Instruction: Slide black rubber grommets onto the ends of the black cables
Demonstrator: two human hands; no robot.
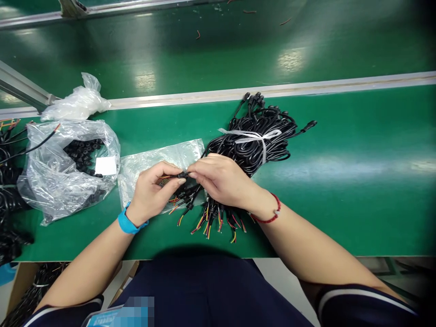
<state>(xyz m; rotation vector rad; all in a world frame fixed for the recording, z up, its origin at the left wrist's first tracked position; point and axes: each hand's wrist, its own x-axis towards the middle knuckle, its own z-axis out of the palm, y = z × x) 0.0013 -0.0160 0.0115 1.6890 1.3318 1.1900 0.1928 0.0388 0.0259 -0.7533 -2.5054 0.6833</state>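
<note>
Hands (221, 179) | both pinching, apparently, a black cable end (183, 175) | it lies between them

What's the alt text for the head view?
Left hand and right hand pinch a thin black cable together over a green bench. Beside the right hand lies a bundle of black cables bound with a white tie, colored wire ends toward the person; at picture left, a clear bag holds small black parts.
</note>
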